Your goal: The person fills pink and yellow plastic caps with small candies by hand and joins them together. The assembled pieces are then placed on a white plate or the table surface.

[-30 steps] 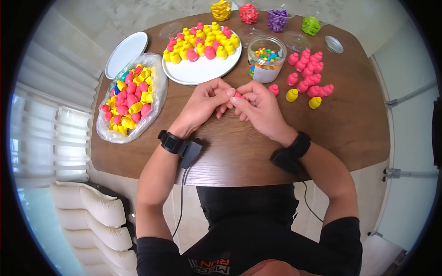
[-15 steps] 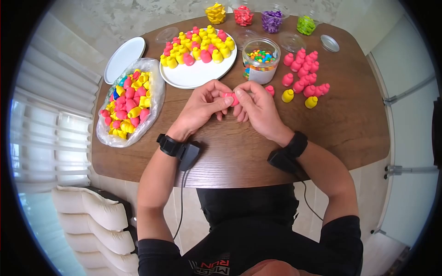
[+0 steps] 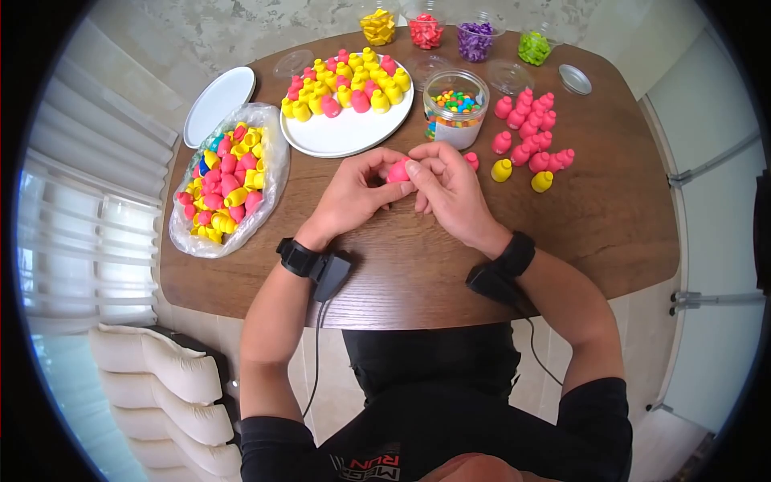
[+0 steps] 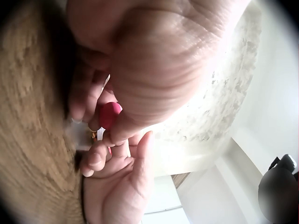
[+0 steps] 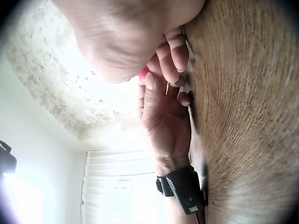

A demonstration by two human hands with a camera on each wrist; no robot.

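Note:
Over the table's middle, both hands meet at one small pink bottle-shaped piece (image 3: 397,172). My left hand (image 3: 357,193) pinches it from the left, thumb below it. The right hand (image 3: 456,193) grips its right side, with the thumb at its edge. In the left wrist view, a smooth rounded pink end (image 4: 110,115) shows between the fingers; in the right wrist view only a sliver of pink (image 5: 143,77) shows past the left thumb. Fingers hide the rest. Close behind the right hand stands another pink piece (image 3: 472,161).
A plastic bag (image 3: 277,153) of loose pink and yellow pieces lies left. A white plate (image 3: 345,143) carries pink and yellow bottle shapes. The candy jar (image 3: 455,120) stands behind the hands. Pink bottles (image 3: 530,128) and two yellow ones (image 3: 502,169) stand right; filled tubs (image 3: 475,42) line the back.
The pink piece, mostly covered by fingers at first, has turned between the hands and now shows its rounded side. The left thumb has shifted from on top of it to below it.

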